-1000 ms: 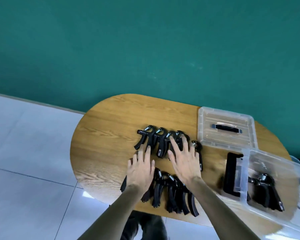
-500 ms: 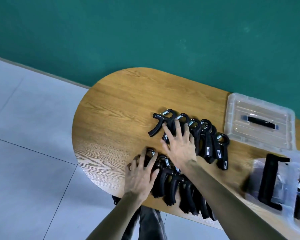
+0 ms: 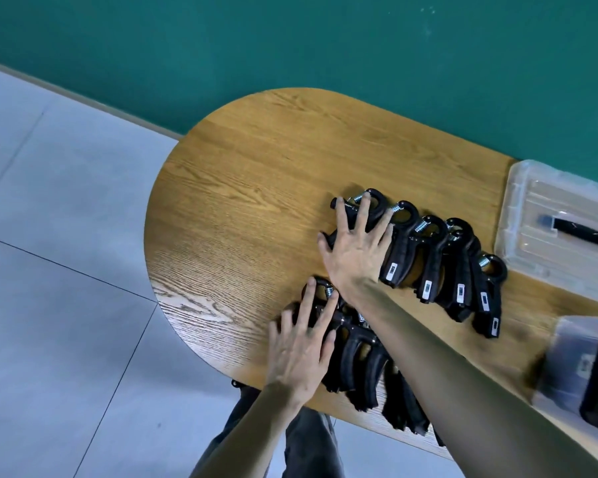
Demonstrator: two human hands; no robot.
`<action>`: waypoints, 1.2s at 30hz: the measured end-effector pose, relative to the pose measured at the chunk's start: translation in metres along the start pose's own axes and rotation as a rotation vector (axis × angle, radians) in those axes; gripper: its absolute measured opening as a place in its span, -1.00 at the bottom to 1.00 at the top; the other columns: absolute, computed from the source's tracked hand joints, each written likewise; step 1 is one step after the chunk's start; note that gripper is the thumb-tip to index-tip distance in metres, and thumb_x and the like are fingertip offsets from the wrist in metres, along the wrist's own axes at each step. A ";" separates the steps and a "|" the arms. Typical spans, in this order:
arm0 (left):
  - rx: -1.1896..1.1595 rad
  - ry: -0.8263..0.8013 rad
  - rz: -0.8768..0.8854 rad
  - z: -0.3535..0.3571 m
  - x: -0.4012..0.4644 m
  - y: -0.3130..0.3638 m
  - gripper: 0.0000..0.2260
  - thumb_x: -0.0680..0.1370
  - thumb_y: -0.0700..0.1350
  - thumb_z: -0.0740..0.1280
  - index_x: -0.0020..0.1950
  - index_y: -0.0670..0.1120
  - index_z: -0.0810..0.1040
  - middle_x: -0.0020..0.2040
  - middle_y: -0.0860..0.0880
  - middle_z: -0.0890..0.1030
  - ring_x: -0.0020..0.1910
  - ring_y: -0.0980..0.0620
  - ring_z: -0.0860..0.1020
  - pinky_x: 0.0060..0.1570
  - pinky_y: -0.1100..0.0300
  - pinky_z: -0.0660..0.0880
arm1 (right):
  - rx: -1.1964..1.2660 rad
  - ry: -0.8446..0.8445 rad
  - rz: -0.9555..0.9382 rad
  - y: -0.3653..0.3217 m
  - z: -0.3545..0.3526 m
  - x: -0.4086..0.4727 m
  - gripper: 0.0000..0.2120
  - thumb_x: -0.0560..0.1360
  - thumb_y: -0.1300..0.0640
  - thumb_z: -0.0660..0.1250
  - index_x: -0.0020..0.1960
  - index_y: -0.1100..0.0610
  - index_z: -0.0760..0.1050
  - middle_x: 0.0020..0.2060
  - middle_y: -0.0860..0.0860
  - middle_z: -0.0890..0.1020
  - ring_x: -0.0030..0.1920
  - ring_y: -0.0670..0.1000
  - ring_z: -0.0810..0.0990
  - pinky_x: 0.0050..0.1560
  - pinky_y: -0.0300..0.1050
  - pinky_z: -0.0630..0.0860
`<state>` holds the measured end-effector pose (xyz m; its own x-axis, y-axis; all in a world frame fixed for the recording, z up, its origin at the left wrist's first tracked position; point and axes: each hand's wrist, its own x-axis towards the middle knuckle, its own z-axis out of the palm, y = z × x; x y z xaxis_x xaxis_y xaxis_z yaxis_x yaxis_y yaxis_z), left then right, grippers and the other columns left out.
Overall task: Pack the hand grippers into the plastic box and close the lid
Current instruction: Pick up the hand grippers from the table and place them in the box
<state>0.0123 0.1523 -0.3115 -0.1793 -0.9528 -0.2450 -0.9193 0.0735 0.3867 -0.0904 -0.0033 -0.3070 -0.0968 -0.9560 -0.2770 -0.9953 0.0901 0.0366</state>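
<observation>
Two rows of black hand grippers with steel springs lie on the wooden table [image 3: 242, 188]. The far row [image 3: 432, 263] fans out to the right; the near row [image 3: 366, 367] runs along the table's front edge, partly under my right forearm. My right hand [image 3: 356, 250] rests flat, fingers spread, on the leftmost gripper of the far row. My left hand [image 3: 301, 346] lies flat on the left end of the near row. The clear plastic box [image 3: 567, 360] with a black latch is at the right edge, mostly cut off. Its clear lid [image 3: 532, 215] lies apart at the far right.
A green wall rises behind the table. Grey floor tiles lie to the left and below. The table's rounded left end is bare wood. My legs show under the front edge.
Both hands have slid left onto the leftmost grippers of each row, and the camera has swung left, pushing the box and lid to the right edge.
</observation>
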 end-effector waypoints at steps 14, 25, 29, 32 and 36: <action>0.014 0.054 -0.003 0.001 0.002 -0.001 -0.26 0.57 0.05 0.32 0.63 0.15 -0.04 0.65 -0.13 -0.08 0.05 -0.08 0.49 -0.01 -0.06 0.50 | 0.153 0.023 0.074 -0.017 -0.015 0.015 -0.24 0.54 0.12 0.36 0.61 -0.07 0.05 0.63 0.08 -0.11 0.53 0.41 0.06 0.40 0.34 0.31; 0.023 -0.003 -0.042 -0.012 0.013 0.001 -0.21 0.57 0.03 0.32 0.64 0.10 -0.13 0.64 -0.18 -0.16 0.07 -0.08 0.43 0.04 -0.02 0.45 | 0.094 0.090 -0.047 0.011 -0.030 -0.008 -0.25 0.50 0.17 0.29 0.61 -0.05 0.08 0.63 0.05 -0.04 0.39 0.36 0.28 0.23 0.23 0.36; 0.064 0.010 -0.017 -0.041 0.027 0.018 -0.26 0.62 0.03 0.24 0.63 0.09 -0.18 0.63 -0.19 -0.20 0.09 -0.08 0.40 0.04 0.02 0.38 | 0.073 0.109 -0.032 0.037 -0.059 -0.023 -0.26 0.47 0.14 0.34 0.59 -0.03 0.17 0.63 0.04 -0.02 0.38 0.36 0.30 0.22 0.23 0.35; 0.075 0.028 -0.005 -0.066 0.038 0.037 -0.27 0.64 0.07 0.19 0.62 0.07 -0.24 0.62 -0.18 -0.28 0.11 -0.08 0.37 0.07 0.01 0.38 | 0.056 0.126 0.001 0.058 -0.080 -0.042 -0.30 0.46 0.13 0.36 0.57 -0.02 0.24 0.63 0.04 0.03 0.37 0.37 0.33 0.19 0.25 0.37; 0.068 0.065 0.028 -0.093 0.049 0.069 -0.31 0.65 0.00 0.18 0.62 0.06 -0.21 0.62 -0.18 -0.26 0.05 -0.09 0.34 0.02 -0.02 0.37 | 0.072 0.205 0.035 0.095 -0.104 -0.068 -0.28 0.37 0.16 0.43 0.51 0.03 0.36 0.59 0.08 0.20 0.23 0.39 0.43 0.07 0.29 0.46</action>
<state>-0.0277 0.0831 -0.2144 -0.1845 -0.9670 -0.1759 -0.9363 0.1185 0.3307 -0.1776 0.0416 -0.1850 -0.1341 -0.9881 -0.0755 -0.9903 0.1365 -0.0277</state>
